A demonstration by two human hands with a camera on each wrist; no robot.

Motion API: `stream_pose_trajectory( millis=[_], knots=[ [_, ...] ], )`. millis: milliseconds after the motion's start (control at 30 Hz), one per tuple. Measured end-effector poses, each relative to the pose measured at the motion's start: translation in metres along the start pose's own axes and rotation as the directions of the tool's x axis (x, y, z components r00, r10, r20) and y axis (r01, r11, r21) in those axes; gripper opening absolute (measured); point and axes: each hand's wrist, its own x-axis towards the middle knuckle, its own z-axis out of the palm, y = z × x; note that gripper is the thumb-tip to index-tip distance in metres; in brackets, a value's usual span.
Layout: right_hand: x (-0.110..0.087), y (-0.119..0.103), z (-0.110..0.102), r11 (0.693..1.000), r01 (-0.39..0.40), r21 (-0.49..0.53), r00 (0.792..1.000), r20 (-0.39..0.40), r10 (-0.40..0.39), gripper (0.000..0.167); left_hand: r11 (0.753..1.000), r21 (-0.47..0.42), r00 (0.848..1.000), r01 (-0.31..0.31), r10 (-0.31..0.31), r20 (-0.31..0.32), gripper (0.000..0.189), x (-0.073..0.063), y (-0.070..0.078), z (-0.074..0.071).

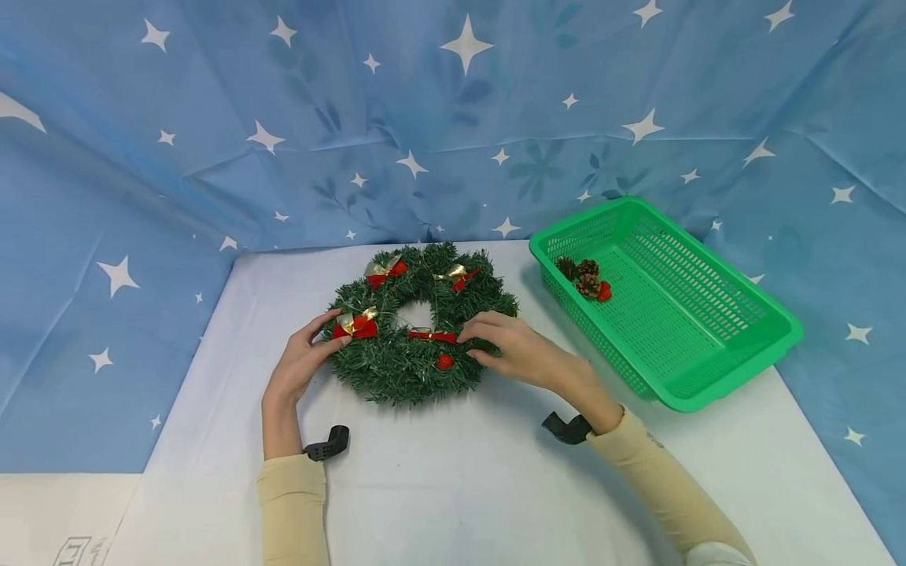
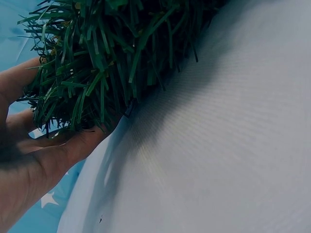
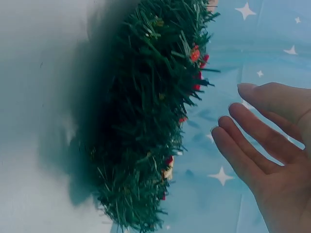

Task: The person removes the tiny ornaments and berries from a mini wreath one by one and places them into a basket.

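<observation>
A green Christmas wreath [image 1: 396, 373] lies on the white table, with red-and-gold bows around its ring. My left hand [image 1: 299, 362] grips its left edge beside one bow [image 1: 356, 324]; in the left wrist view, the fingers and thumb of that hand [image 2: 46, 162] curl about the green needles. Over the wreath's right front is my right hand [image 1: 520, 350], its fingertips near the right end of the front bow [image 1: 432, 336]. A small red ball [image 1: 445, 362] sits just below that bow. In the right wrist view, the right hand [image 3: 279, 165] holds nothing, fingers loosely bent and apart from the wreath.
A green plastic basket [image 1: 736, 377] stands at the right, holding several pine cones [image 1: 587, 284] and a small red piece [image 1: 605, 291] at its left end. Blue star-patterned cloth [image 1: 453, 118] hangs behind and beside the white table [image 1: 410, 503].
</observation>
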Motion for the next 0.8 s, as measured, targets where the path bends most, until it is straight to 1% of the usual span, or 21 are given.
stream_pose_trajectory(
  millis=[200, 467, 633, 800],
  knots=[
    [0.007, -0.005, 0.007, 0.997, 0.062, -0.036, 0.998, 0.02, -0.061, 0.023, 1.0, 0.007, 1.0, -0.006, 0.006, 0.0, 0.07, 0.001, 0.001, 0.0],
    [0.014, -0.006, 0.02, 0.992, 0.097, -0.085, 0.993, 0.071, -0.091, 0.023, 1.0, 0.008, 1.0, -0.003, 0.003, 0.001, 0.069, 0.001, -0.001, -0.001],
    [0.016, -0.009, 0.023, 0.994, 0.094, -0.061, 0.991, 0.097, -0.088, 0.021, 1.0, 0.002, 1.0, 0.004, -0.004, 0.005, 0.069, 0.002, -0.002, -0.001],
    [0.017, -0.01, 0.027, 0.996, 0.075, -0.053, 0.987, 0.145, -0.067, 0.019, 1.0, -0.013, 1.0, 0.002, -0.001, 0.005, 0.068, 0.002, -0.004, -0.001]
  ],
)
